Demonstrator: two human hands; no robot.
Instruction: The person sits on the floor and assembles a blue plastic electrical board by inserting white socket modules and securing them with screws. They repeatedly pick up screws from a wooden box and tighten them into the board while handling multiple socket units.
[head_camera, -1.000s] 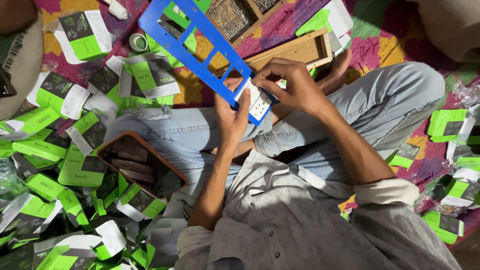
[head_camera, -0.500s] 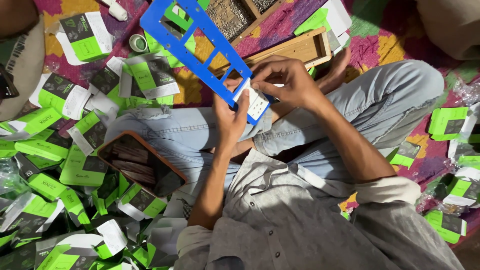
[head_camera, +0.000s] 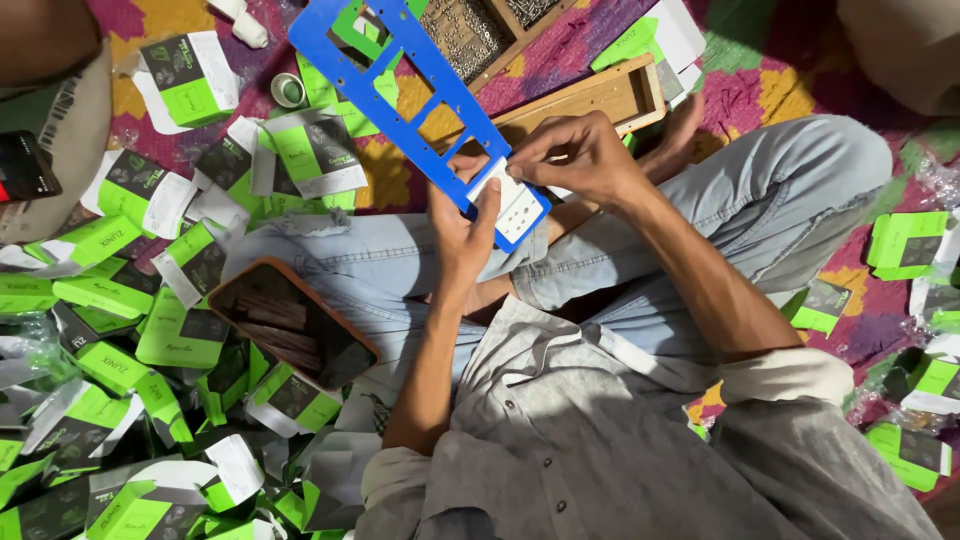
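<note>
A long blue plastic frame (head_camera: 400, 70) with rectangular openings slants from the top left down to my hands. My left hand (head_camera: 462, 235) grips its lower end from beneath, thumb laid beside a small white module (head_camera: 512, 208) seated in the last opening. My right hand (head_camera: 575, 155) pinches the top edge of that white module with its fingertips. Both hands are above my crossed legs in light blue jeans (head_camera: 790, 200).
Several green-and-white small boxes (head_camera: 110, 330) lie heaped at the left and a few at the right (head_camera: 905, 240). An orange-rimmed tray (head_camera: 290, 325) rests on my left thigh. A wooden box (head_camera: 600, 95), a mesh tray (head_camera: 465, 35), tape roll (head_camera: 288, 90).
My right hand's fingers have shifted slightly along the white module's upper edge. The blue frame and left hand stay almost where they were.
</note>
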